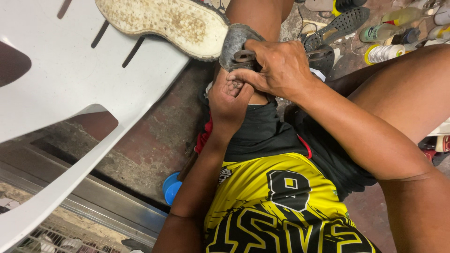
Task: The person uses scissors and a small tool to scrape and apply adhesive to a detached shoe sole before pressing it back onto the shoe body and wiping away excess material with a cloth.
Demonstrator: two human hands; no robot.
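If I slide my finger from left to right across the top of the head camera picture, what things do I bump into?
White plastic chair → dirty shoe sole → left hand → right hand on the shoe's heel → black sandal sole → spool of white thread.

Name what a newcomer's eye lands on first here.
Top centre, a worn shoe shows its dirty pale sole, its heel gripped by the right hand, the left hand just beneath. A bright yellow-and-black jersey fills the bottom, and a white plastic chair spans the left.
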